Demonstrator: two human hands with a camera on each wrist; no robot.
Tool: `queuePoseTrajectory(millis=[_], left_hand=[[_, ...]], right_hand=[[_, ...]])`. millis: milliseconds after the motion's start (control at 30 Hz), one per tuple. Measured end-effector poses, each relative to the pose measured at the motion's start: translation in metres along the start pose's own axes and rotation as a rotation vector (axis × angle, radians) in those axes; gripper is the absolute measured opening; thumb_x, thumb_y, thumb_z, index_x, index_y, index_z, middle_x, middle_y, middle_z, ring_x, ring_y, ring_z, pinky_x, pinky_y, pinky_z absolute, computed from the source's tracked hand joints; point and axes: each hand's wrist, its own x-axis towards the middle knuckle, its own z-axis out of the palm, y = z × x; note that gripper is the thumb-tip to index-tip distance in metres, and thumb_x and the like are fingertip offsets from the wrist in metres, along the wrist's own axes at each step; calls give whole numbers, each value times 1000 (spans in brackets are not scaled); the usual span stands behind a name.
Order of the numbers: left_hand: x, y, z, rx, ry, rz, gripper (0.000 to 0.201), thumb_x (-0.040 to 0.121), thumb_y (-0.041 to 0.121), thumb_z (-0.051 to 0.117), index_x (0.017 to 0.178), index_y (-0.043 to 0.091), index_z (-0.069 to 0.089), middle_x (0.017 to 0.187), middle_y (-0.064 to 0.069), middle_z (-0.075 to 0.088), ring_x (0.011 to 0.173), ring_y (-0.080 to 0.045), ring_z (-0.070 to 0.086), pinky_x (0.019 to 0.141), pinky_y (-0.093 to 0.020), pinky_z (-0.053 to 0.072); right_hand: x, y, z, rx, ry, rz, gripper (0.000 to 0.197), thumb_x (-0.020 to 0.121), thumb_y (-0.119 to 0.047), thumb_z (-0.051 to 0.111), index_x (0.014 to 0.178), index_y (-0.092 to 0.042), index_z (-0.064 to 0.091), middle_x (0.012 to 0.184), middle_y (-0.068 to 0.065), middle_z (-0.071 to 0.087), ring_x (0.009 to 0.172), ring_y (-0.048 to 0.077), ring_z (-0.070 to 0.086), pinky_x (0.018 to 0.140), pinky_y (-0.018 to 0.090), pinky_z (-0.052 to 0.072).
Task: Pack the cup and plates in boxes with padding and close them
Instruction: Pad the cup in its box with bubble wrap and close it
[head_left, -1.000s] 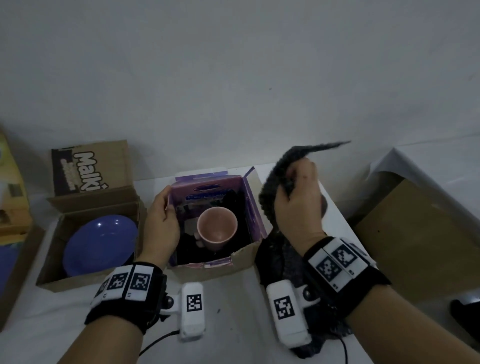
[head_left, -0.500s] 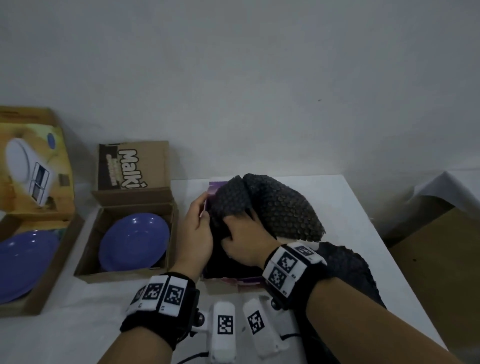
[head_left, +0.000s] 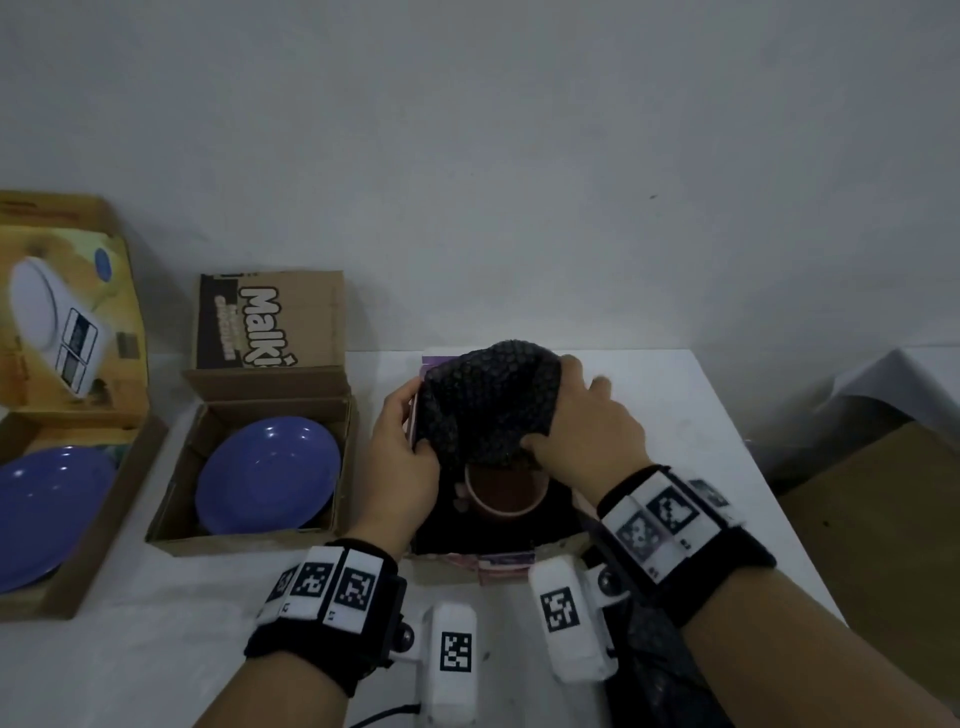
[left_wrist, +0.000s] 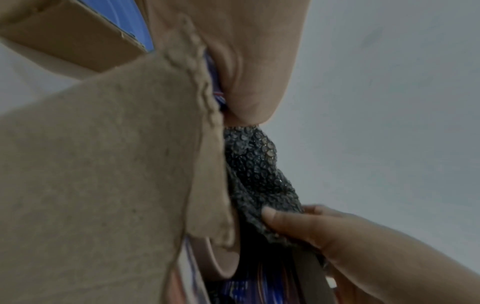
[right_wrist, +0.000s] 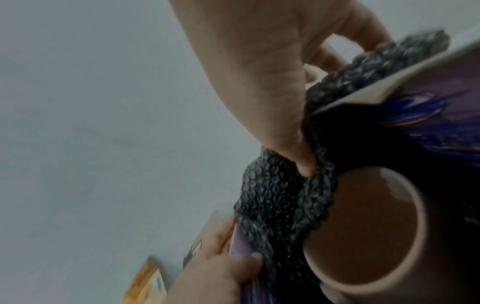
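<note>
Since half a second ago our right hand (head_left: 587, 431) has drawn the sheet of black bubble wrap (head_left: 485, 405) back toward the far side of the purple printed carton (head_left: 506, 561), so the pink ceramic cup (head_left: 506, 493) shows again; a second ago the sheet hung in the air above the table.

Items, left to right:

1. Yellow cardboard box with a kitchen-scale picture on its raised lid (head_left: 67, 322), open, at the far left. It holds a blue round plate (head_left: 47, 509), partly cut off by the frame edge.

2. Brown cardboard box with "Malki" lettering on its raised flap (head_left: 270, 322), open, just right of the first. A second blue round plate (head_left: 267, 475) lies flat inside.

3. Our left hand (head_left: 402, 462), fingers curled over the left wall of the purple carton, thumb pressed on the near-left edge of the bubble wrap.

4. Purple carton, open, on the white table (head_left: 701, 415). The cup stands upright inside, mouth up, on dark padding. The wrap is bunched over the far half of the opening, its near edge touching the cup's rim.

5. Our right hand, thumb and fingers pinching the wrap's right side above the cup.

6. More black bubble wrap (head_left: 654, 670) lies under our right forearm.
</note>
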Motion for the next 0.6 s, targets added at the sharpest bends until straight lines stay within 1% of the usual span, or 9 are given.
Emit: queuePoseTrajectory(millis=[33, 100, 133, 200, 267, 333, 400, 500, 600], left_hand=[[0, 1, 0, -3, 0, 2, 62, 87, -11, 42, 124, 39, 43, 122, 16, 50, 119, -6, 46, 97, -24, 41], [0, 1, 0, -14, 1, 4, 61, 88, -10, 42, 124, 39, 44, 121, 17, 50, 118, -4, 46, 93, -19, 40], [0, 0, 0, -26, 2, 0, 58, 90, -7, 42, 124, 39, 45, 120, 18, 52, 117, -3, 48, 92, -19, 40], [1, -2, 0, -46, 8, -13, 47, 95, 4, 43, 125, 39, 48, 116, 23, 55, 114, -3, 52, 92, -22, 43], [2, -5, -1, -44, 29, -19, 38, 99, 15, 40, 126, 41, 49, 114, 24, 57, 112, -4, 54, 91, -24, 45], [3, -8, -2, -26, 47, -12, 34, 101, 23, 36, 124, 44, 50, 120, 16, 58, 114, -6, 54, 94, -28, 45], [3, -8, -2, -23, 50, -12, 34, 102, 24, 33, 124, 43, 51, 126, 12, 57, 117, -7, 52, 98, -30, 43], [3, -5, -3, 7, 39, -13, 33, 102, 26, 33, 125, 42, 51, 121, 17, 56, 114, -4, 50, 95, -25, 40], [2, -3, -3, 8, 26, -10, 32, 102, 26, 36, 127, 41, 49, 116, 23, 52, 110, 3, 48, 87, -12, 36]], right_hand=[[4, 4, 0, 27, 20, -21, 58, 85, -28, 62, 129, -13, 28, 124, 16, 48, 105, 35, 55, 67, 34, 42], [4, 1, -5, -35, 237, -139, 38, 85, -11, 56, 119, -9, 39, 112, 12, 51, 95, 31, 56, 59, 32, 36], [2, -5, -6, -81, 321, -200, 34, 82, -5, 55, 114, -8, 45, 108, 13, 51, 91, 31, 55, 55, 32, 35], [-3, -19, -4, -96, 391, -319, 35, 78, 0, 57, 112, -5, 51, 108, 15, 51, 89, 32, 56, 52, 33, 39], [-8, -34, 6, -80, 296, -418, 39, 81, -4, 56, 119, -6, 47, 118, 15, 48, 101, 31, 54, 67, 35, 49], [-8, -44, 23, -76, 132, -453, 41, 86, -9, 54, 125, -7, 41, 127, 14, 42, 111, 30, 48, 82, 36, 49], [-5, -50, 38, -128, 26, -490, 41, 90, -13, 52, 128, -5, 39, 129, 13, 43, 116, 30, 44, 92, 37, 46], [-1, -53, 54, -369, -50, -618, 36, 95, -21, 43, 127, -7, 45, 129, 12, 51, 120, 29, 40, 104, 39, 35], [4, -54, 63, -470, -161, -723, 38, 97, -26, 37, 130, -11, 50, 133, 7, 53, 128, 25, 38, 116, 44, 14]])
